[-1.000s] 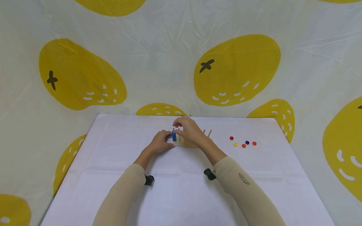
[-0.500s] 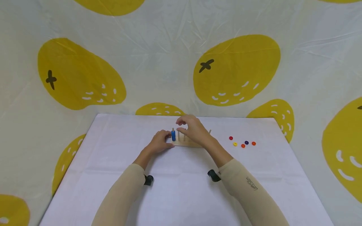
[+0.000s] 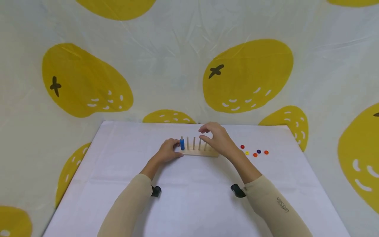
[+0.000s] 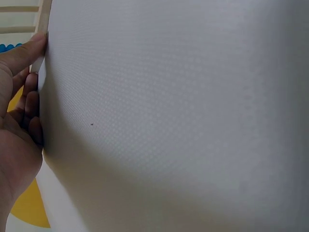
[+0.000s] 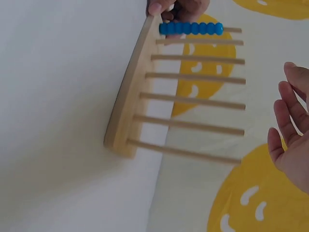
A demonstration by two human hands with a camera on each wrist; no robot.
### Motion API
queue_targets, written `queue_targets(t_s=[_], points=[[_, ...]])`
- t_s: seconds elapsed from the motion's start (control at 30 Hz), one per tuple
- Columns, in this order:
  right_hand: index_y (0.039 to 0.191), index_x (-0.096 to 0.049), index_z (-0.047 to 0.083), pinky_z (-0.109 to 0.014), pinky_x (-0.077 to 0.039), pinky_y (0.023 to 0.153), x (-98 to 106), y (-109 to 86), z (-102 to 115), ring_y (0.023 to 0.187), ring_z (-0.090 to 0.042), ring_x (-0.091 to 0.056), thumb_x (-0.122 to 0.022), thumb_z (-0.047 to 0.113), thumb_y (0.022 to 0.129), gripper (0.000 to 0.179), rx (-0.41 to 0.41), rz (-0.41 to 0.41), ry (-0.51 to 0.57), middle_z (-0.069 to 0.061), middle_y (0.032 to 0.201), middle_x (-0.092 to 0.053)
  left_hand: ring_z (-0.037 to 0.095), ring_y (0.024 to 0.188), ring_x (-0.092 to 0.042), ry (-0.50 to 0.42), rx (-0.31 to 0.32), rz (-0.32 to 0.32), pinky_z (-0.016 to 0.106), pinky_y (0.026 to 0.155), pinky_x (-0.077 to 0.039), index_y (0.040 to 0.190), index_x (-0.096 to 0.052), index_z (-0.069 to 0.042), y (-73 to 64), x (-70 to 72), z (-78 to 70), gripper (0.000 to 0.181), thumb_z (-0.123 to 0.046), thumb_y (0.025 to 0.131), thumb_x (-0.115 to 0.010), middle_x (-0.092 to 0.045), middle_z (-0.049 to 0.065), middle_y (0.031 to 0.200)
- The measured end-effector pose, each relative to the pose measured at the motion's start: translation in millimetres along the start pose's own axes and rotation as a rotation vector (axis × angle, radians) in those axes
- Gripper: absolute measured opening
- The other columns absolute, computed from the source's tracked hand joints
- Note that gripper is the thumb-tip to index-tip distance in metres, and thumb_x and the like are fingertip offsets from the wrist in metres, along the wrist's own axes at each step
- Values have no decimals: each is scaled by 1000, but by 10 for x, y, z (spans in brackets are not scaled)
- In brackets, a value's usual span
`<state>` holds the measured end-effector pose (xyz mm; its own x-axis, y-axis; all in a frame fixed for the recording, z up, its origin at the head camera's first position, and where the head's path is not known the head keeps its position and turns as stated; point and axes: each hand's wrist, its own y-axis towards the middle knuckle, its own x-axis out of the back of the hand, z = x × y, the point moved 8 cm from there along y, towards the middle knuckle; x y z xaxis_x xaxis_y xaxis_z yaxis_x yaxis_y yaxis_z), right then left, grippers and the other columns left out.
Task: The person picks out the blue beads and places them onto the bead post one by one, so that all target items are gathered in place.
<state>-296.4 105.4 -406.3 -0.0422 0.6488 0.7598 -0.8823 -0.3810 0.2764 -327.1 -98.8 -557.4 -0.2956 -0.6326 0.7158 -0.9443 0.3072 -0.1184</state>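
A wooden peg stand (image 3: 200,153) with a row of upright pegs stands on the white table. Several blue beads (image 5: 190,28) are stacked on its leftmost peg, whose tip shows above them; the other pegs are bare. My left hand (image 3: 166,150) grips the left end of the base, thumb in front and fingers behind. In the left wrist view the thumb (image 4: 30,50) lies against the wood. Over the right part of the stand hovers my right hand (image 3: 219,139), thumb and fingers apart with nothing between them. The right wrist view shows this hand beyond the peg tips.
Loose beads lie right of the stand: a red bead (image 3: 242,146), a yellow bead (image 3: 247,153), a dark blue bead (image 3: 259,151) and two orange ones. A cloth (image 3: 165,65) printed with yellow fruit hangs behind the table's far edge.
My right hand has moved right, from near the blue beads to over the stand's right part, uncovering the middle pegs. The left hand keeps its place on the base.
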Motion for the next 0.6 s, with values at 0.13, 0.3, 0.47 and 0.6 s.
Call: queue_targets(t_s=[0.13, 0.3, 0.47, 0.6], points=[[112, -72, 7, -47, -54, 95, 184, -92, -84, 105, -27, -64, -79, 14, 92, 22, 22, -64, -4, -7, 109, -72, 24, 110, -56, 10, -6, -9, 44, 106, -46, 136, -63, -4, -11, 23, -13, 61, -22, 83, -87, -65, 7, 118], [111, -72, 6, -47, -54, 93, 376, -207, -196, 103, -26, -64, -78, 11, 92, 20, 35, -107, 1, -8, 108, -72, 23, 106, -55, 20, -2, -11, 44, 103, -47, 138, -60, -4, -30, 60, 3, 67, -25, 81, -89, -63, 6, 114], [111, -72, 6, -44, -52, 89, 670, -338, -291, 100, -24, -63, -78, 10, 92, 20, 40, -170, -45, -7, 107, -72, 24, 110, -55, -27, -2, 2, 44, 103, -48, 150, -49, -7, -86, 137, -24, 79, -32, 85, -86, -61, 8, 119], [111, -72, 4, -42, -51, 86, 895, -456, -356, 99, -25, -62, -77, 8, 92, 20, 37, -221, -109, -9, 106, -71, 30, 122, -59, 44, -51, -44, 50, 106, -49, 153, -46, -9, -213, 343, -144, 74, -42, 93, -76, -59, 14, 136]])
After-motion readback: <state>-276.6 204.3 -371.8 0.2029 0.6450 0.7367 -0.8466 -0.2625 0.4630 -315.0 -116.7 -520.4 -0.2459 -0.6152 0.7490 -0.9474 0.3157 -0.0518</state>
